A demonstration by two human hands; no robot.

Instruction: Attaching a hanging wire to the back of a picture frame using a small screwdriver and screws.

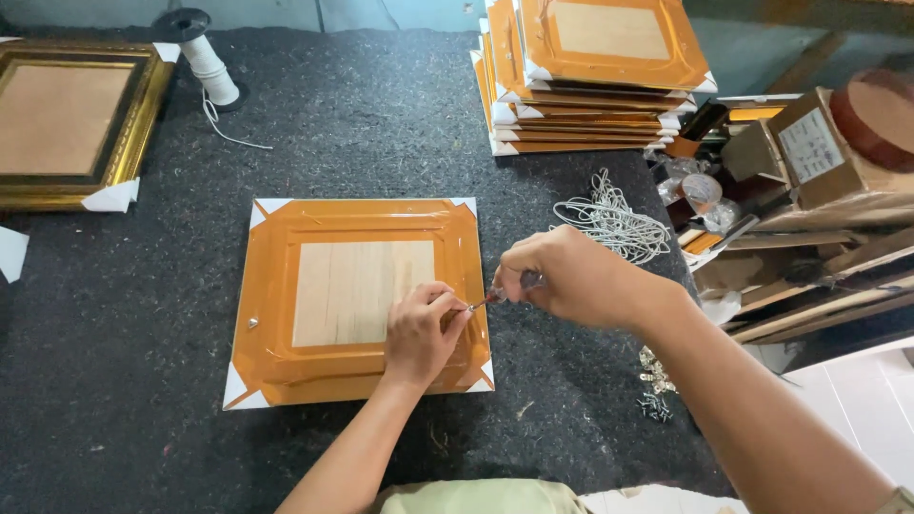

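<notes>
A picture frame (pixel 276 286) lies face down on the dark felt table, wrapped in orange tape with white corner guards and a pale wooden back panel. My left hand (pixel 424 333) rests on the frame's right edge, fingers pinched at a small fitting. My right hand (pixel 562 276) grips a small screwdriver (pixel 495 296) whose tip points left at the spot under my left fingers. A small metal fitting (pixel 253 323) sits on the frame's left edge.
A stack of similar orange-wrapped frames (pixel 590 76) stands at the back. A gold frame (pixel 71 124) lies at far left, beside a spool of white cord (pixel 205 57). Cut cords (pixel 614 224) and small screws and hooks (pixel 654 385) lie right. Cluttered boxes (pixel 809 152) fill the right side.
</notes>
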